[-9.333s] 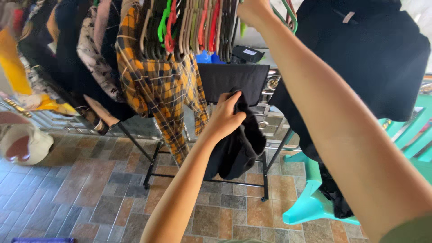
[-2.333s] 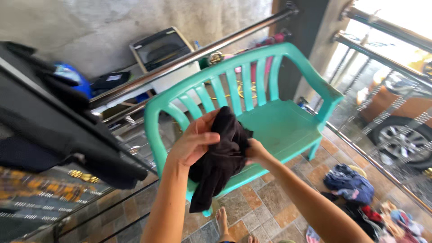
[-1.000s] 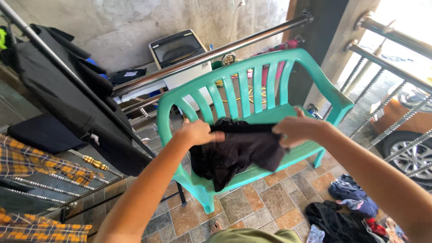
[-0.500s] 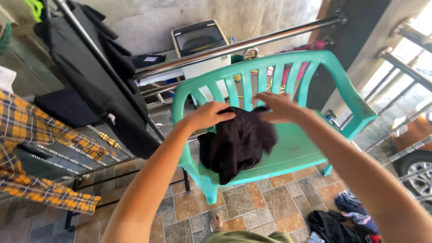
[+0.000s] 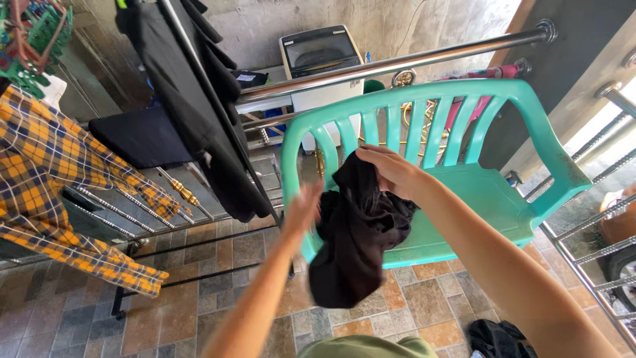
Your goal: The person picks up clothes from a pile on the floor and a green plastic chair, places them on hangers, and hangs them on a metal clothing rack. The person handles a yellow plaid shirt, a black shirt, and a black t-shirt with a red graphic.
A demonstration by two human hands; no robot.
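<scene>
While the right hand [image 5: 391, 171] pinches the top edge of the black garment [image 5: 354, 232], fingers closed on the cloth, the rest hangs loose below it, bunched and twisted, clear of the floor.

Left hand [image 5: 303, 209] is blurred, just left of the garment at mid-height; looks spread flat, not gripping, but I can't tell if it touches the cloth.

Judgement on doing this well: keep the right pinch on a seam or hem, not a random fold; run the left hand down the hanging edge to find a second corner; pull the two apart so the twist drops out. Keep the cloth high so the tail stays off the tiles.

Pose: right forearm comes in from lower right, wrist bent down, knuckles up. Left forearm rises from bottom centre, palm toward the cloth.

Beyond both hands: teal plastic bench [image 5: 490, 192], seat bare. Up-left of the left hand: dark clothes on a metal rail [image 5: 397, 64]. Far left: yellow plaid shirt [image 5: 46, 172].
</scene>
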